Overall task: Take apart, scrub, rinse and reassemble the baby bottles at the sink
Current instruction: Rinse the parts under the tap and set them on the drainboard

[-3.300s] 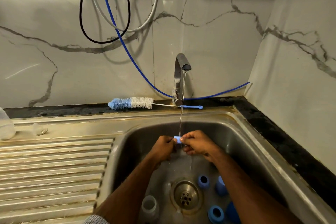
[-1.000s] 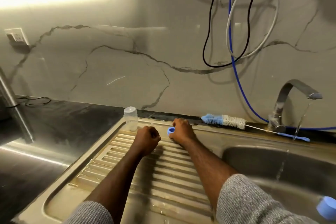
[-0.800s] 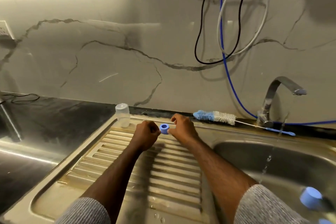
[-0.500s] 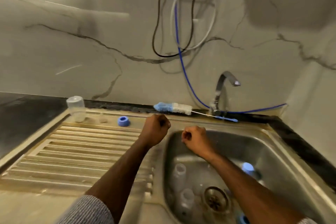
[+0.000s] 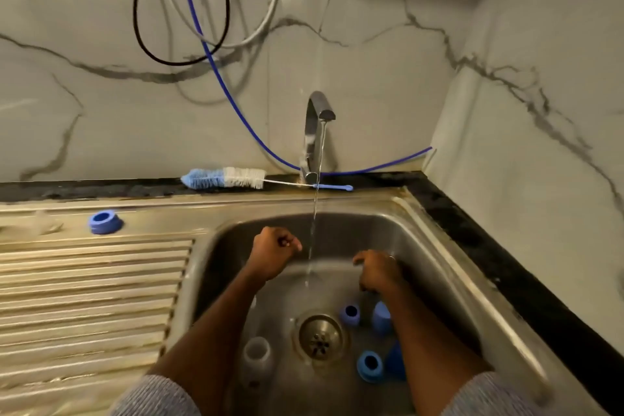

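both hands over the sink basin, bottle parts scattered below.

left hand (image 5: 275, 252) is curled into a fist holding nothing visible, left of the running stream; right hand (image 5: 376, 268) hangs with fingers loosely bent, empty, right of it. on the sink (image 5: 435, 246) floor: a clear bottle (image 5: 257, 353) left of the drain, two blue rings (image 5: 350, 313) (image 5: 370, 365) and blue caps (image 5: 381, 316) to its right. another blue ring (image 5: 103, 221) sits on the drainboard edge. a blue-and-white brush (image 5: 224, 178) lies on the bench behind the tap (image 5: 315, 132).
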Motion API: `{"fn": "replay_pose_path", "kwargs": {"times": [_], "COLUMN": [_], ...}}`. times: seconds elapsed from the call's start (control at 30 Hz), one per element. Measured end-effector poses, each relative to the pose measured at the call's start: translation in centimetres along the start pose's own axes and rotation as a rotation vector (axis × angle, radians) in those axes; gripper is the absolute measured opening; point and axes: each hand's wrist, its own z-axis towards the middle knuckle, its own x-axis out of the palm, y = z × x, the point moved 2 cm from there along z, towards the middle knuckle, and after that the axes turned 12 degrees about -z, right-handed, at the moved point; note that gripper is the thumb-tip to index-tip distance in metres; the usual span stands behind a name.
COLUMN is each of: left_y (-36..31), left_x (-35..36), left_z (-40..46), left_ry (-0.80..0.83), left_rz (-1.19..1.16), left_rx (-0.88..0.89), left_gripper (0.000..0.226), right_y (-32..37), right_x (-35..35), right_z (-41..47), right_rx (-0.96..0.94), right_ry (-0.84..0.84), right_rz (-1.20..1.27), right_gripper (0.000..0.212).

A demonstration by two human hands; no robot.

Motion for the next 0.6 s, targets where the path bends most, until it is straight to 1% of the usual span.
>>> {"fn": "replay_pose_path", "kwargs": {"times": [0.1,0.17,0.23,0.3,0.33,0.47,0.6], "left_y": [0.8,0.9,1.1,1.2,1.4,1.3,1.5], "left_x": [-0.2,-0.3,-0.2,-0.1,0.0,0.5,1.0], "left_z": [0.3,0.4,0.5,0.8,0.9,1.0,1.0], "left_ry": [-0.028,-0.039,-0.038,-0.048,-0.052,0.016,0.051], "left_rz": [-0.045,-0.066,-0.077,-0.056,-0.021,0.108,0.120], "left_rx": [-0.019,-0.018,-0.023,-0.026,-0.023,0.007,0.052], "left_gripper": [0.014,0.014,0.011,0.006,0.007,0.036,0.039], "right_y": [0.2,0.4,1.4,3.2,4.2,7.4,7.9], "right_x": [1.8,1.9,0.9,-0.4,-1.1,-2.5,-2.4], "right_z": [0.4,0.8,0.9,0.8,0.7,0.2,0.5], "right_rx": [0.008,0.016,0.012,-0.038,-0.081,-0.244,-0.263], "right_ry": [0.011,-0.038,-0.088,-0.085,-0.083,-0.134,-0.129], "right_rz": [-0.083,-0.046,0.088,0.300,0.391,0.552,0.669], "right_gripper": [0.041,0.036,0.037,0.050,0.053,0.044,0.046]}}
